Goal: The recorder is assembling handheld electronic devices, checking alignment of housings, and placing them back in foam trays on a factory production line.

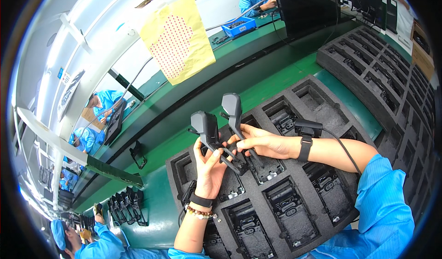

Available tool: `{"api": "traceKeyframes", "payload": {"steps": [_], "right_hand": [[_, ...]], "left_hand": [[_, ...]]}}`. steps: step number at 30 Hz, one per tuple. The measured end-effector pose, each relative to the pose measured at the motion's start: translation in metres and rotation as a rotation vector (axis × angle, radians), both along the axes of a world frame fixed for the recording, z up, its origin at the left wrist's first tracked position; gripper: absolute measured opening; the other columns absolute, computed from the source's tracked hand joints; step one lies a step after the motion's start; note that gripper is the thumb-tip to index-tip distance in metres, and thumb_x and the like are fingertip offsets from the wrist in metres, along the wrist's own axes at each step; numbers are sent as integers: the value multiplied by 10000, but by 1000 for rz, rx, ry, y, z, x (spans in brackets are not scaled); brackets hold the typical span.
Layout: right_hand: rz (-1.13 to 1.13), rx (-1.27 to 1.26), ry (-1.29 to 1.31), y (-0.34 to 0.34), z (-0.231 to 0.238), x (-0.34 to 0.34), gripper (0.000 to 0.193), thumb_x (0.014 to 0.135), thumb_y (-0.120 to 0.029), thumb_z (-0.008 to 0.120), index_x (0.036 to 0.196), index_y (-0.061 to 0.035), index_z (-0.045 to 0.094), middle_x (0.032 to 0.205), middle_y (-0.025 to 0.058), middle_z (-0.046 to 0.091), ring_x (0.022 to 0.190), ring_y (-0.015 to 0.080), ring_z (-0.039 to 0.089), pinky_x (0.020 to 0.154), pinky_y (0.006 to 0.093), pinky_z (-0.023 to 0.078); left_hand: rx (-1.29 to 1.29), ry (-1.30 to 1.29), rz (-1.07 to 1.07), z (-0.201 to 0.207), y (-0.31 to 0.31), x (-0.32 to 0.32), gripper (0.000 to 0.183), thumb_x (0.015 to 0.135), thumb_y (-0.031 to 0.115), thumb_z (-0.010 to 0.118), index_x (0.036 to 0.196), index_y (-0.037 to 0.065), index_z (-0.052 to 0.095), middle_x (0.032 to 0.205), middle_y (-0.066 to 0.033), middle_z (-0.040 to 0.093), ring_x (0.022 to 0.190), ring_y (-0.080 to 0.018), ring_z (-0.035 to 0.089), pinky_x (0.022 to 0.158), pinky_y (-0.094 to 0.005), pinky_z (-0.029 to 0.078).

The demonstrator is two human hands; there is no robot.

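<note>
My left hand is closed round a black plastic housing with a blocky upper end and a thin frame below. My right hand pinches a second, similar black housing by its lower frame. Both pieces are held upright side by side, close together, above a dark grey foam tray. The tray's pockets hold several black parts, such as the part below my right hand. My fingers partly hide the lower frames, and I cannot tell whether the two housings touch.
More foam trays with black parts stand at the right. Several black frames line up on the green table at the left. A yellow sheet with red dots hangs ahead, beside a blue bin. People in blue work beyond and at lower left.
</note>
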State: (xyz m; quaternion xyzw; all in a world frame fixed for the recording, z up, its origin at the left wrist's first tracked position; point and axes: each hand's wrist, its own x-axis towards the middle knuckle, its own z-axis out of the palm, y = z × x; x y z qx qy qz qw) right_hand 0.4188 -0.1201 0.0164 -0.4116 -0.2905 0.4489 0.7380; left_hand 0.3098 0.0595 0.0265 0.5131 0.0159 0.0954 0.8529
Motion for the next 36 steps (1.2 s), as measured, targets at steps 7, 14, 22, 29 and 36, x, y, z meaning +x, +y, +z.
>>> {"api": "traceKeyframes", "payload": {"steps": [7,14,22,29,36], "right_hand": [[-23,-28,-201,4,-4,1,929,895,-338,694,1532,-100,61,1422,103,390,1158,166,506,966,339,446],[-256,3,-762,0,3,-4,1014,867,-339,720,1544,-78,12,1494,200,332,1218,239,483,1017,389,403],[-420,131,-1344,-4,9,-6,995,754,-245,786,1538,-99,192,1328,179,472,1226,350,450,1059,450,361],[-470,144,-1361,-5,11,-6,953,739,-224,790,1521,-99,261,1324,160,482,1209,334,464,1050,436,370],[-511,186,-1370,-6,13,-8,921,717,-187,795,1497,-91,316,1250,146,513,1150,330,496,1025,433,389]], "left_hand": [[-121,-46,-107,-1,11,1,752,784,8,701,1443,113,356,1461,-105,401,1335,-266,418,1135,-477,361],[-114,-173,-176,0,16,-7,1020,510,-172,655,1445,134,386,1463,-16,410,1414,-235,316,1191,-475,235],[-46,-126,-199,-6,21,-14,1062,485,-172,803,1395,192,392,1460,-46,384,1411,-246,316,1199,-482,237],[-117,127,-123,7,19,-16,925,645,15,846,1427,186,384,1387,-58,460,1357,-213,401,1103,-412,416],[239,-261,-316,6,12,-15,629,878,272,674,1437,188,398,1305,-59,530,1264,-207,509,1082,-401,429]]}}
